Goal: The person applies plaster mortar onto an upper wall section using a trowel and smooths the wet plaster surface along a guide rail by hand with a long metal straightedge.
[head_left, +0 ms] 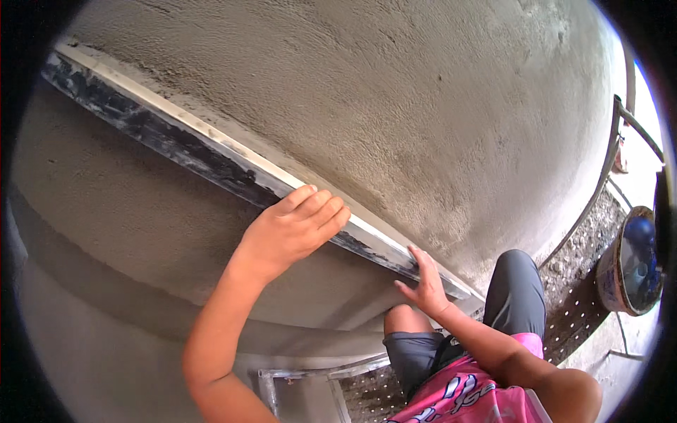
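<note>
Pink printed fabric of the wearer's shirt (pixel 486 395) fills the bottom of the view, with dark grey shorts (pixel 518 289) over the bent legs just beyond. For good work at this step, I judge that both hands should press evenly, so the long straightedge (pixel 243 176) bears flat on the wet-looking plaster without rocking or digging in at one end; a slow, level stroke would suit, and any mortar gathered along the edge is best cleaned off before it drags.

The right hand (pixel 427 289) is at the bar's near end, thumb and fingers spread apart: fingers reach up to the pale upper edge, thumb splayed at the lower side. How hard it presses, I cannot tell. The left hand (pixel 296 222) sits farther along, its fingers together and hooked over the upper edge, clamped on the bar; its thumb is hidden. From that grip the straightedge runs well out to the upper left, a long stretch unsupported by either hand, so that end may waver.

Behind the bar spreads the curved plastered wall (pixel 423 106), rougher just above the edge. Off to the right, a bucket (pixel 608 278) with something blue inside stands beside the perforated flooring (pixel 575 310).
</note>
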Tool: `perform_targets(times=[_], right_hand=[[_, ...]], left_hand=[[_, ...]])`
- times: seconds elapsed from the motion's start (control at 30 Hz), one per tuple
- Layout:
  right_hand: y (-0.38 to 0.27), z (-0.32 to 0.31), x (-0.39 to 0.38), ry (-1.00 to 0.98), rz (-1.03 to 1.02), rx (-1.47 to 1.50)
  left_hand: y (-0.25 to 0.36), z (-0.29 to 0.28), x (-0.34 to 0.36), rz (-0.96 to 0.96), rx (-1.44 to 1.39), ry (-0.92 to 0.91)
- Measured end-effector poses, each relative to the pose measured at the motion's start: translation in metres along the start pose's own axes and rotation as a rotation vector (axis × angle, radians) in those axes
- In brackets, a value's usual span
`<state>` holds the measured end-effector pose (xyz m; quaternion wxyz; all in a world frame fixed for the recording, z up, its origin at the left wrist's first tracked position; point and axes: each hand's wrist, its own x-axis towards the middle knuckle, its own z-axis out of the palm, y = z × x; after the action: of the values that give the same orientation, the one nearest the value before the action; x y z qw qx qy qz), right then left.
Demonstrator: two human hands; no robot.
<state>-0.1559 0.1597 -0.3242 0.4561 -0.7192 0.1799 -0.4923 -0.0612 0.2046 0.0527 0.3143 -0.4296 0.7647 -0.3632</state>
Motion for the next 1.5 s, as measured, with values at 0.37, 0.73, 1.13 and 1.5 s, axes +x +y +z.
perform_targets(times=[0.37, 0.73, 1.13, 1.5], right_hand=[[-0.085, -0.009, 0.074, 0.0, -0.102, 0.031], [-0.092, -0.011, 0.067, -0.026, -0.113, -0.006], [-0.097, -0.01, 0.064, -0.023, -0.08, 0.01], [-0.082, -0.006, 0.07, -0.03, -0.14, -0.046]], left_hand=[[-0.004, 0.006, -0.005, 0.016, 0.078, 0.062], [-0.001, -0.011, -0.006, 0.037, 0.053, -0.1], [-0.03, -0.085, -0.031, -0.927, 0.087, 0.103], [-0.041, -0.086, -0.022, -0.984, 0.102, 0.03]])
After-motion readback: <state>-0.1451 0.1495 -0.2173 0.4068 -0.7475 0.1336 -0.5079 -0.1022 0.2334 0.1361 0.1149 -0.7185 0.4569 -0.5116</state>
